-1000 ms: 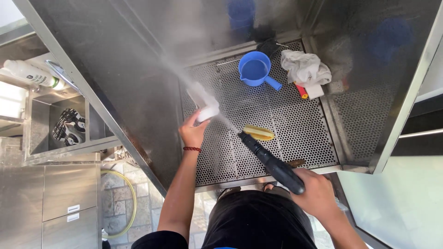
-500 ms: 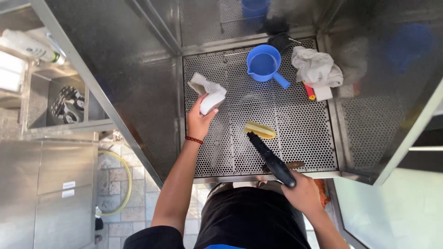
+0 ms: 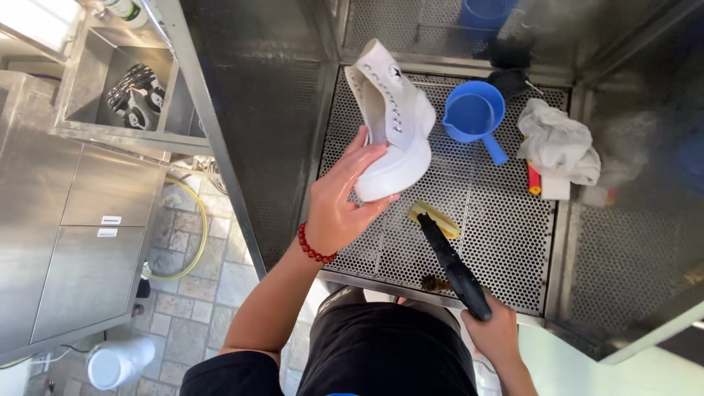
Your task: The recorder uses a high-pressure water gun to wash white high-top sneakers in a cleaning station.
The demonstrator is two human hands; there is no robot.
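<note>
Since half a second ago the head camera has dropped closer, so the white high-top shoe (image 3: 392, 121) looms far larger, and no water streams from the spray gun as it did a second back. At far left a steel cabinet (image 3: 88, 242) stands on a tiled floor, with a yellow hose (image 3: 192, 227) looped beside it and a white jug (image 3: 117, 363) low down. Next comes the left hand (image 3: 337, 202), a red bead bracelet (image 3: 315, 249) on its wrist, fingers wrapped firmly around the heel end of the shoe, holding it up over the perforated steel tray (image 3: 499, 242). Right of that, the right hand (image 3: 495, 330) is closed around the grip of a black spray gun (image 3: 451, 264), whose nozzle lies over a yellow brush (image 3: 440, 218) resting on the tray. Farther right, a blue scoop (image 3: 475, 114) sits on the perforated surface, and beyond it a crumpled white cloth (image 3: 561, 147) lies over a red-and-yellow item (image 3: 534, 178).
</note>
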